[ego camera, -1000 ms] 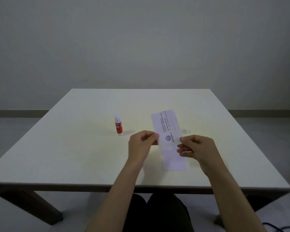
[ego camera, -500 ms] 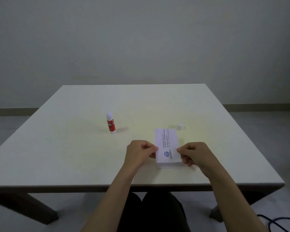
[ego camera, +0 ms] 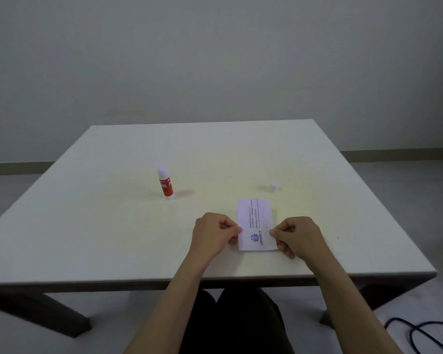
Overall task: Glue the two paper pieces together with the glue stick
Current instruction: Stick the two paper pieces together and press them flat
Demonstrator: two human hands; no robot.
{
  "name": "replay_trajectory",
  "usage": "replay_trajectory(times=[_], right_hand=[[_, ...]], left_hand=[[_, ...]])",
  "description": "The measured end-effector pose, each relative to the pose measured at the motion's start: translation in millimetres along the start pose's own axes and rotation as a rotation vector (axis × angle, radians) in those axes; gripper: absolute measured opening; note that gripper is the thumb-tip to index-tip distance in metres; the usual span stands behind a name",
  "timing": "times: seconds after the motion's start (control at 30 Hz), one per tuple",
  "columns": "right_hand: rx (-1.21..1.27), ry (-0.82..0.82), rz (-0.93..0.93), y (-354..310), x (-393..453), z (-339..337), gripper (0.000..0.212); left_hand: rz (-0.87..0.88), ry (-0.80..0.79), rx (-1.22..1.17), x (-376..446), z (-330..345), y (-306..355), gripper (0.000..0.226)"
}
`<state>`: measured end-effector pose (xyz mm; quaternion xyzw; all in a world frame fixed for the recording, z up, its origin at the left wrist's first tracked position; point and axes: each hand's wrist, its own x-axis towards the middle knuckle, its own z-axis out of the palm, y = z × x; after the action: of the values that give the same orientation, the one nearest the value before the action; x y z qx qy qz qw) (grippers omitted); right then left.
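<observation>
While a pale wall fills the upper half of the view, a square white table [ego camera: 113, 238] with dark legs takes up most of the rest, its near edge running just above the person's dark-clothed lap. Both bare forearms reach up from the bottom of the frame onto the near right part of the tabletop. The left hand [ego camera: 212, 235] is curled loosely, its thumb and fingertips pinched on the left edge of the printed paper piece [ego camera: 256, 223]; the right hand [ego camera: 296, 235] mirrors it, thumb and forefinger pinched on the paper's right edge, the other fingers folded underneath. The two hands sit apart, with the paper between them. That paper lies flat on the table, long side running away from the person, showing lines of small black text along its length and a round blue logo near its close end. A thin white margin shows past its right side and near edge, which looks like the second paper piece beneath it, though I cannot tell for certain. Well to the left and farther back stands the glue stick [ego camera: 166, 183], upright, red-bodied with a white top. Beyond the paper to the right sits a small white cap [ego camera: 274, 187], alone on the tabletop. A dark cable [ego camera: 420, 333] loops across the floor at the bottom right.
</observation>
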<state>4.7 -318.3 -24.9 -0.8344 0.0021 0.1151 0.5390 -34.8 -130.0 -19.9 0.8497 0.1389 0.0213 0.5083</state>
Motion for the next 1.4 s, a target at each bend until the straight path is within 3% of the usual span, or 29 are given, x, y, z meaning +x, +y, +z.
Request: replay_trajectory(times=[0.53, 0.67, 0.83, 1.03, 1.1, 1.17, 1.23, 1.3, 1.4], right_hand=[[-0.160, 0.031, -0.041, -7, -4, 5, 0.016], [-0.239, 0.036, -0.053, -9, -3, 8, 0.016], [-0.398, 0.016, -0.072, -14, -2, 11, 0.026], [-0.401, 0.029, -0.056, -13, 0, 7, 0.036], [-0.383, 0.033, -0.060, -12, 0, 7, 0.038], [-0.373, 0.032, -0.054, -12, 1, 8, 0.038], [-0.378, 0.036, -0.057, -11, 2, 8, 0.038], [-0.383, 0.039, -0.065, -9, 3, 8, 0.038], [-0.355, 0.027, -0.047, -9, 4, 8, 0.036]], left_hand=[[0.006, 0.009, 0.075, 3, 3, 0, 0.011], [0.020, 0.025, 0.130, 4, 5, 0, 0.017], [0.055, 0.038, 0.246, 7, 10, 0, 0.008], [0.051, 0.082, 0.390, 10, 9, -5, 0.028], [0.145, 0.079, 0.440, 10, 6, -7, 0.034], [0.268, 0.014, 0.519, 12, 1, -11, 0.053], [0.350, -0.152, 0.623, 15, -4, -14, 0.068], [0.378, -0.322, 0.748, 17, -5, -16, 0.076], [0.372, -0.439, 0.830, 20, -2, -19, 0.082]])
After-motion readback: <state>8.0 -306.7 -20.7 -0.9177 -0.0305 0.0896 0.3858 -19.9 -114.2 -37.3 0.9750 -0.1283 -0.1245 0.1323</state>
